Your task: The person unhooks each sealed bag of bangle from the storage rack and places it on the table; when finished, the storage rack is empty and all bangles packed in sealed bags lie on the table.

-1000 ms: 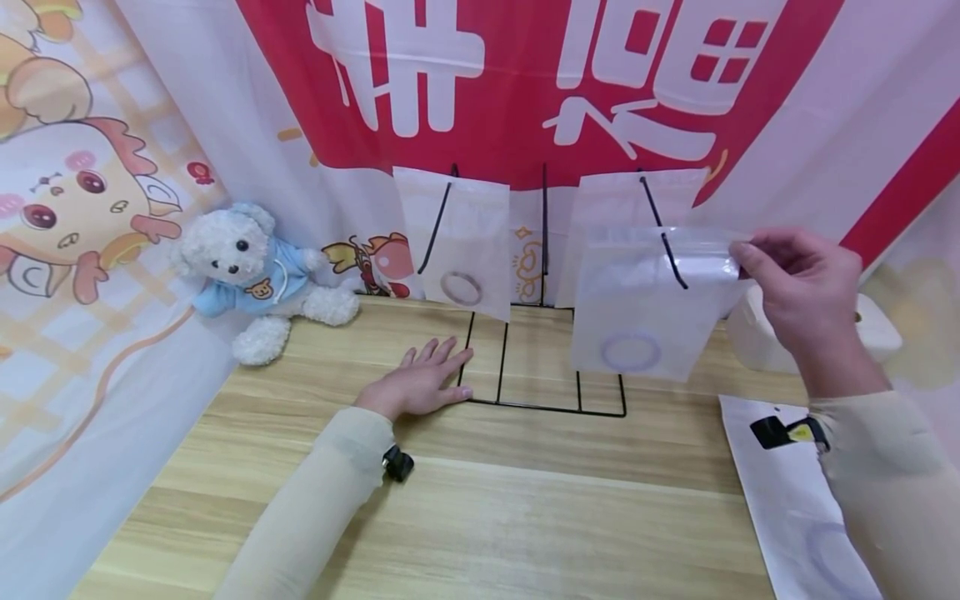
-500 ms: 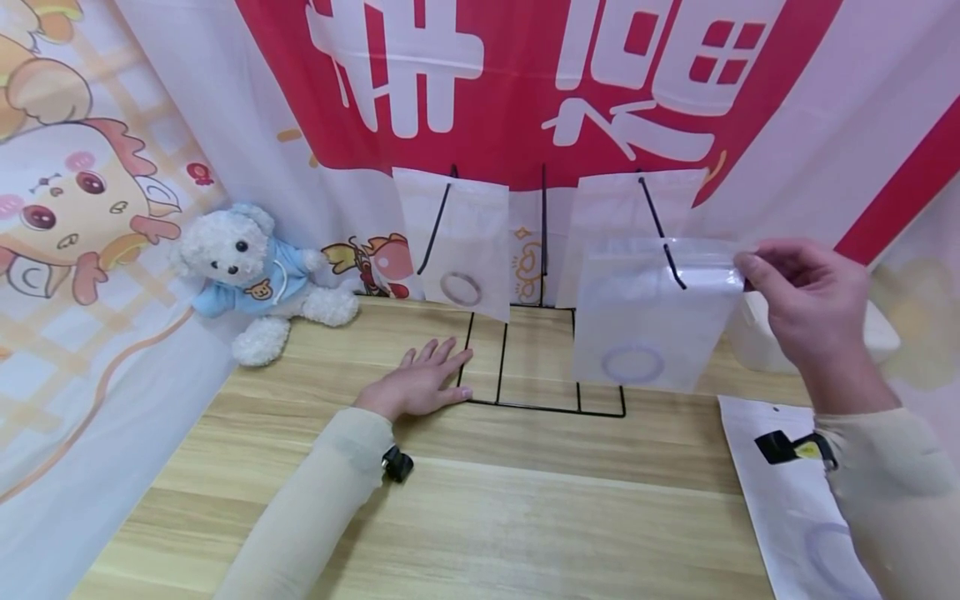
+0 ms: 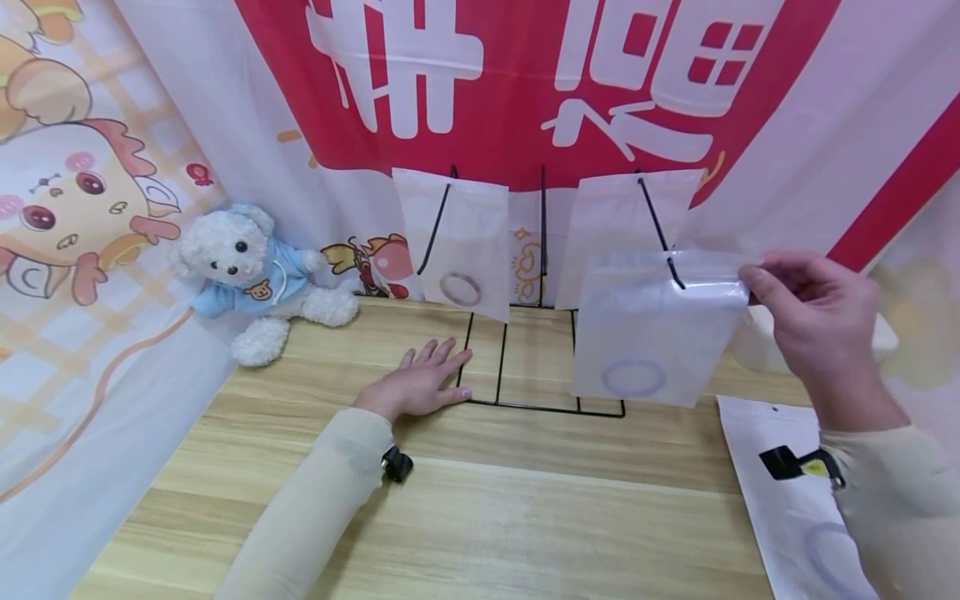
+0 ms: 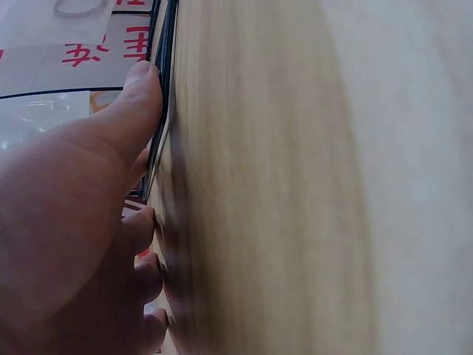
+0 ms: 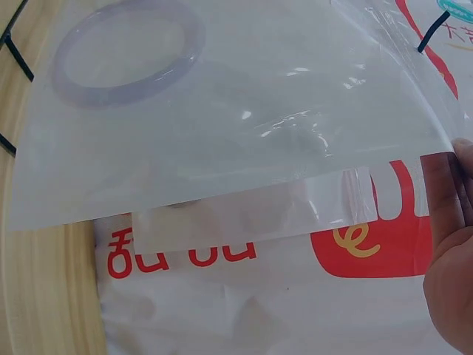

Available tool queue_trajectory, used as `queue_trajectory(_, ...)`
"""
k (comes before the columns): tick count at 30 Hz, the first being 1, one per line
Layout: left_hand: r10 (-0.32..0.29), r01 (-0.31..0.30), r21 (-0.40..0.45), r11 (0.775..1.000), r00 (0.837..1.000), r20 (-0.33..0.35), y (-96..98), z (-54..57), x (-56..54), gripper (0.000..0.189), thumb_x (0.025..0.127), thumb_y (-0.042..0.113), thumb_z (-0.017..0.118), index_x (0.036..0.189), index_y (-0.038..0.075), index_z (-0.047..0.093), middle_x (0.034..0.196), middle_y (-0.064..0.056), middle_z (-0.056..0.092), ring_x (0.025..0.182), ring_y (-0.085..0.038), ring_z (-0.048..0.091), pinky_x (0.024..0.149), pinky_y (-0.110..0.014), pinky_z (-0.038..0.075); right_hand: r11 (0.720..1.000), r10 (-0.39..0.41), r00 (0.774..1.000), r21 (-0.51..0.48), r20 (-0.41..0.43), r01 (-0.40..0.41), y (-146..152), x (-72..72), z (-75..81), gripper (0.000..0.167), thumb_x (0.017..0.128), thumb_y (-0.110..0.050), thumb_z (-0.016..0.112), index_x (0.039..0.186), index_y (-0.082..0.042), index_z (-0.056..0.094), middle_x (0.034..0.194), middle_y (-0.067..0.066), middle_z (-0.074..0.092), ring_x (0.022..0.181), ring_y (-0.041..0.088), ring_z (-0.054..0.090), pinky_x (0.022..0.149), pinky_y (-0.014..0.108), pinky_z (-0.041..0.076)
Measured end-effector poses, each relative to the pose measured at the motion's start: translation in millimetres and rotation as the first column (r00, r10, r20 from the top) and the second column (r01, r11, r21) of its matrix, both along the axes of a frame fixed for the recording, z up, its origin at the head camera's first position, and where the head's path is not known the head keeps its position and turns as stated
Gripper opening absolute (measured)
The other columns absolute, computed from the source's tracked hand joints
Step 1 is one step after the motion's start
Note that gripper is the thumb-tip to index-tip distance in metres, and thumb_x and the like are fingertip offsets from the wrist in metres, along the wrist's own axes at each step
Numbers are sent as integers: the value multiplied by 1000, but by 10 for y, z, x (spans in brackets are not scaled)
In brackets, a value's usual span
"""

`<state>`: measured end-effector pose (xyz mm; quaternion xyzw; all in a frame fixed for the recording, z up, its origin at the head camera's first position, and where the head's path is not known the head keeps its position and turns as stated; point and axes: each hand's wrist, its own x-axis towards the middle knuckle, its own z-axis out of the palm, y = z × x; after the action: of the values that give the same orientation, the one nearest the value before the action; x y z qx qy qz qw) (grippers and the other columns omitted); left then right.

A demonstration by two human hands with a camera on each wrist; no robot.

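Near the tip of the right prong of the black wire rack (image 3: 538,407) was a front pouch (image 3: 660,329) with a pale purple ring (image 3: 606,379) inside, its upper corner pinched by the right hand (image 3: 821,321), and it partly covered a rear pouch (image 3: 607,208) on that prong. On the rack's left prong hung another pouch (image 3: 457,225) containing a greyish ring (image 3: 445,283), while the left hand (image 3: 416,387), fingers spread, touched the rack's front left corner. Right of the rack were a flat pouch (image 3: 772,467), its ring partly hidden by the sleeve (image 3: 896,492), and a white box (image 3: 757,337) partly blocked by the right hand; left of it sat a teddy bear (image 3: 236,250).
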<state>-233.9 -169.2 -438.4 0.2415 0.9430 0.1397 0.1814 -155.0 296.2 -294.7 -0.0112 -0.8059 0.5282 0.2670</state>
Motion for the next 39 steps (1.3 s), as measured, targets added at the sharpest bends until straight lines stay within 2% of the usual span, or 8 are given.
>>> queue_trajectory(11,-2,2,-12,1000,1000,-1,-7,-33,-20,78,110,60,50,175,27,21,183,-14,5,170,-43,1,135,-68,-1,999,26,999,-30,-36,-27,20,101,-35,33,100,-16,78,129,0,76,104,-10,78,85,5,73,83,10,59)
queue_trajectory(18,-1,1,-6,1000,1000,2,-7,-31,-16,78,110,60,50,175,26,21,183,-15,6,169,-44,2,135,-68,-1,999,-22,997,45,-68,25,4,148,-74,28,101,-11,76,126,1,77,101,-13,77,83,4,72,83,9,58)
queue_trajectory(23,-4,4,-5,1000,1000,-4,-7,-27,-11,78,110,59,51,175,26,21,183,-15,5,169,-45,2,135,-68,-1,998,-41,995,46,-90,45,-12,195,-89,30,100,-13,78,126,1,77,104,-9,78,84,6,74,86,11,58)
queue_trajectory(30,-7,7,0,1000,1000,-9,-8,-34,-20,78,111,58,51,175,25,21,183,-16,5,169,-46,3,134,-70,0,999,-40,994,32,-104,43,-5,252,-91,27,98,-6,78,124,2,78,102,-7,78,82,6,74,85,11,59)
queue_trajectory(39,-11,10,-4,1000,1000,-16,-10,-45,-24,78,111,58,50,175,25,21,183,-16,5,169,-46,3,134,-70,0,996,-42,987,68,-155,53,24,335,-90,25,98,0,76,122,9,76,96,-12,76,77,3,72,81,10,59)
